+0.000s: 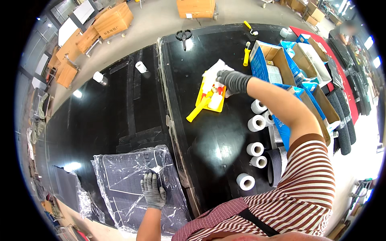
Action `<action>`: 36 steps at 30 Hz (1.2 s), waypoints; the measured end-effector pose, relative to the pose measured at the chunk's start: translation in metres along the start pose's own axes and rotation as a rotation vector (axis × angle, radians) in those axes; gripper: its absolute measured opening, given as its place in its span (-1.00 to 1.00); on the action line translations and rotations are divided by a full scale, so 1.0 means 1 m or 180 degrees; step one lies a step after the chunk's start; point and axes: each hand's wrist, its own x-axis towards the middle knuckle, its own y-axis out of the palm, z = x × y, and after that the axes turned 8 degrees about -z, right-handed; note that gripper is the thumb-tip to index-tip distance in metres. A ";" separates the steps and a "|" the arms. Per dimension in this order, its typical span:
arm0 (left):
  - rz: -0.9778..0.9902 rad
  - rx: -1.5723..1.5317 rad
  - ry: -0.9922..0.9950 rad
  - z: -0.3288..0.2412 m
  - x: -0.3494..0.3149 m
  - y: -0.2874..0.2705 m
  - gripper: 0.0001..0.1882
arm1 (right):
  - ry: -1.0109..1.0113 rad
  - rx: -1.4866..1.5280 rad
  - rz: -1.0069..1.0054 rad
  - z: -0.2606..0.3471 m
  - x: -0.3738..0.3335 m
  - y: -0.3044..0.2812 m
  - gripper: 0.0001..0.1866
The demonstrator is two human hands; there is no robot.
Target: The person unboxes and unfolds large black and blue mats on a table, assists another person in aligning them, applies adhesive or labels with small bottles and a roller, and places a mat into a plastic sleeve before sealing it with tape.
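Observation:
My left hand (154, 191), in a grey knit glove, lies flat with fingers stretched out on a dark grey mat (128, 176) wrapped in clear, wrinkled plastic film. A small white patch (157, 170) shows just beyond its fingertips. My right arm reaches far across the black table. There my gloved right hand (234, 81) has its fingers closed on a crumpled white cloth or sheet (217, 68) over a yellow tray (220, 107). The fingertips are partly hidden. A yellow-handled tool (198, 109) leans out of the tray, among small red and white items.
Several white rolls (246, 182) stand right of centre beside open blue cartons (263, 62). Black scissors (184, 38) and yellow-handled rollers (246, 56) lie at the far side. Two white rolls (140, 67) sit far left. A taped seam (171, 120) crosses the table. Another person (343, 34) is far right.

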 end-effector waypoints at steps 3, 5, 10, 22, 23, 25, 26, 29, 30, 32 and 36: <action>-0.0050 0.0005 0.0006 0.004 -0.003 0.005 -0.38 | 0.0634 0.0118 0.0168 0.025 -0.006 0.007 -0.72; -0.0122 -0.0007 0.0058 0.004 -0.003 0.003 -0.37 | 0.0711 -0.0093 -0.0097 0.020 -0.012 0.017 -0.74; -0.0068 0.0017 -0.0025 0.004 -0.002 0.002 -0.37 | 0.0719 -0.0286 -0.0467 0.031 -0.021 0.025 -0.57; -0.0331 0.0090 0.0173 0.001 0.002 0.006 -0.40 | 0.1357 -0.0494 -0.1989 0.029 -0.012 -0.043 -0.82; -0.0259 0.0039 0.0133 -0.003 0.005 0.003 -0.39 | 0.1314 -0.0335 -0.2101 0.033 -0.020 -0.057 -0.80; -0.0215 0.0081 0.0126 -0.001 0.004 0.005 -0.38 | 0.1130 0.0889 -0.2221 0.057 -0.036 -0.100 -0.82; -0.0211 0.0035 0.0079 0.004 0.000 0.007 -0.38 | 0.1253 0.1296 -0.1901 0.086 -0.041 -0.117 -0.80; -0.0234 -0.0112 -0.0012 0.009 -0.003 0.009 -0.37 | 0.0395 0.1428 -0.1862 0.127 -0.065 -0.116 -0.73; -0.0408 -0.0611 -0.0058 0.001 0.008 0.003 -0.34 | -0.0246 0.1374 -0.1867 0.137 -0.078 -0.101 -0.73; -0.0631 -0.2014 -0.0234 -0.031 0.022 -0.011 -0.22 | 0.1528 0.4512 -0.1313 0.224 -0.085 -0.124 -0.77; 0.0580 -0.4196 -0.0022 -0.119 0.044 -0.059 0.02 | 0.0092 0.3290 -0.0791 0.287 -0.108 -0.096 -0.68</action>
